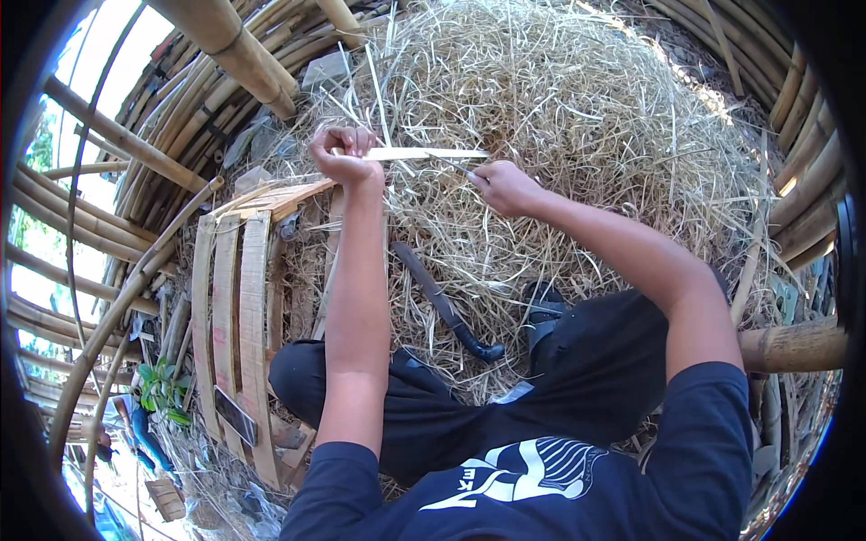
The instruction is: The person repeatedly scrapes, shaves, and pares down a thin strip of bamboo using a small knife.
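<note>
- Here the left hand (343, 153) is fisted around one end of a pale bamboo strip (419, 154), fingers closed on it.
- The strip's long axis runs from 9 to 3 o'clock, toward the right hand (505, 187).
- The right hand's fingers clasp a thin knife (456, 166), its blade meeting the strip at 10 o'clock from that hand.
- A dark machete (442, 302) lies on the straw pile (586, 108) at 6 o'clock, well apart.

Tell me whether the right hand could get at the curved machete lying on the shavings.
Probably yes: the machete lies uncovered on the shavings below the right hand, nothing between, but that hand is gripping a small knife.
</note>
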A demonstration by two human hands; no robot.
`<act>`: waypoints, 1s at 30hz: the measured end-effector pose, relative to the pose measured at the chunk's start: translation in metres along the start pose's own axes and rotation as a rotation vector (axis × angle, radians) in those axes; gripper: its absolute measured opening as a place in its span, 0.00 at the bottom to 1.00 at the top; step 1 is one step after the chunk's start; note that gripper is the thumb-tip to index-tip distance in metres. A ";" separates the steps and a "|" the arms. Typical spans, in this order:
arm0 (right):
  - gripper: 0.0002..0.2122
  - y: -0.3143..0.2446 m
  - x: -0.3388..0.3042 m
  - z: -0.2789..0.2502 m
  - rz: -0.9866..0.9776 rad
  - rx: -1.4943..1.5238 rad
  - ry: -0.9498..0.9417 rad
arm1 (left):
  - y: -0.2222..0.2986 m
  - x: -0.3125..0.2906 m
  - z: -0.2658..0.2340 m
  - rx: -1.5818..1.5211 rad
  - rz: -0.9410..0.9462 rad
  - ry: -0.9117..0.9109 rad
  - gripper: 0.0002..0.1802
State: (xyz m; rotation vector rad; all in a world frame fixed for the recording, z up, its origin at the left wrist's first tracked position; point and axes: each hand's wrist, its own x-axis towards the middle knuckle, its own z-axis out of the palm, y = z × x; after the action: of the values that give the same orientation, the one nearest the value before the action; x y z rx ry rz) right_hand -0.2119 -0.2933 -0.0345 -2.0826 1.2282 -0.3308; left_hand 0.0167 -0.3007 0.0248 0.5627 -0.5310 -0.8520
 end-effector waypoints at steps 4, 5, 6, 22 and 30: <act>0.16 -0.005 -0.002 0.013 -0.007 -0.079 0.135 | 0.006 0.005 -0.015 -0.054 0.010 -0.016 0.27; 0.15 -0.013 -0.003 0.011 -0.003 -0.079 0.095 | 0.008 0.005 -0.018 -0.019 0.001 -0.049 0.27; 0.15 -0.017 -0.002 0.011 0.001 -0.079 0.055 | 0.009 0.008 -0.019 -0.013 0.000 -0.050 0.27; 0.11 0.001 0.007 0.028 0.049 -0.008 0.077 | 0.004 0.016 -0.012 0.002 -0.042 -0.030 0.27; 0.12 0.035 0.016 0.028 0.176 -0.186 0.099 | 0.000 0.015 -0.010 -0.027 -0.050 -0.037 0.26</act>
State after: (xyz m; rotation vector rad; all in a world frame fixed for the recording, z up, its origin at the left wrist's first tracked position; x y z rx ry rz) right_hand -0.2119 -0.3061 -0.0806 -2.1145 1.5411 -0.2495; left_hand 0.0308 -0.3103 0.0201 0.5383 -0.5401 -0.9177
